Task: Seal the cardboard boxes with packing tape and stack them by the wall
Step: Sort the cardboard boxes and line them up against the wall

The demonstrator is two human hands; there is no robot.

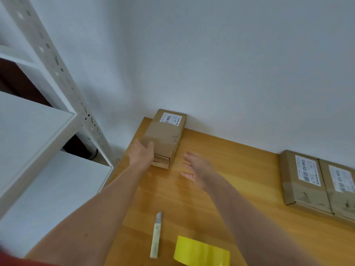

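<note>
As right hand hovers, fingers splayed

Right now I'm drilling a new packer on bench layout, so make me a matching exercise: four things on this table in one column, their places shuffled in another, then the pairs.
Things:
1. stack of cardboard boxes
2. utility knife
3. yellow tape roll
4. two labelled flat boxes

Places:
A. cut off by the bottom edge of the view
B. side by side at the table's right, by the wall
C. far left corner, against the wall
D. lying just left of the tape roll

Pairs: 1-C, 2-D, 3-A, 4-B
</note>
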